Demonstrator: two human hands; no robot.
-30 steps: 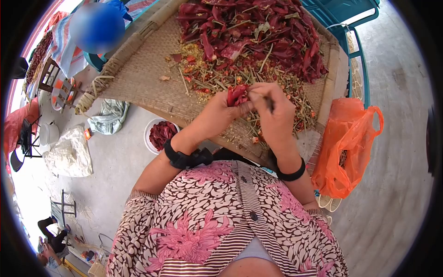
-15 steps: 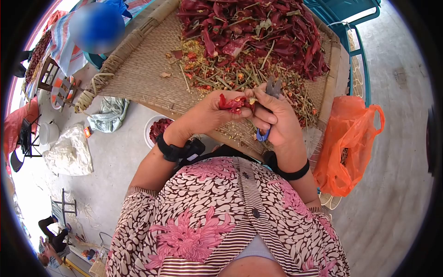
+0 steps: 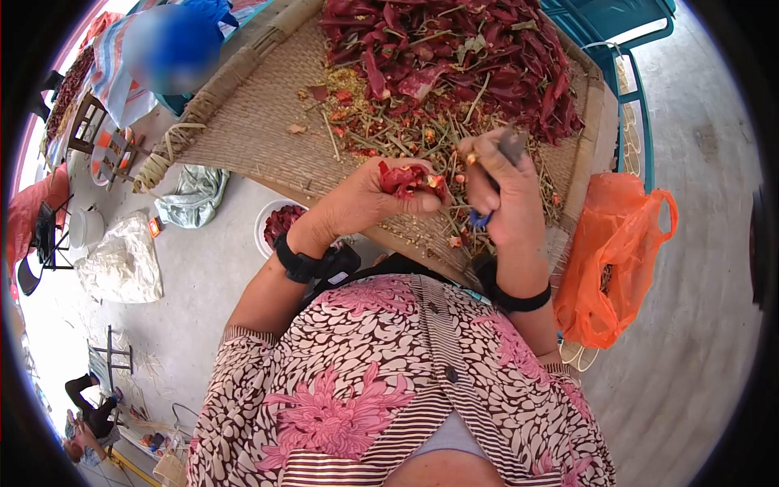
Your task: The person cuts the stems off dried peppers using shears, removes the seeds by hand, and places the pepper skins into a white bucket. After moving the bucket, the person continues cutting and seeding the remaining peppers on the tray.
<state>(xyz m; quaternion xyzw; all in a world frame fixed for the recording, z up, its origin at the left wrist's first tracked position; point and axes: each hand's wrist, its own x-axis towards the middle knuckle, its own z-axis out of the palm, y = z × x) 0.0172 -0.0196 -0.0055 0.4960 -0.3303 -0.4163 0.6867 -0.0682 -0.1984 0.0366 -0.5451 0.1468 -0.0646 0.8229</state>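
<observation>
A split red pepper pod (image 3: 408, 180) sits in the left hand (image 3: 369, 195), its torn, pale-flecked end facing the right hand, with a small gap between. The left hand is closed around it, thumb along the near side. The right hand (image 3: 513, 191) has its fingers curled around scissors (image 3: 511, 148), blurred grey blades up beside the knuckles, blue handle below the palm; a small pale-orange bit shows at its fingertips. Both hands are over the near edge of a woven tray (image 3: 251, 142). Below its edge stands a white tub (image 3: 261, 231) holding red pods; an orange plastic bag (image 3: 604, 276) hangs at the right. Past the hands lie stem and seed scraps (image 3: 381, 134), then a heap of red pods (image 3: 487, 69), and beyond the tray's right corner a teal chair (image 3: 637, 122).
</observation>
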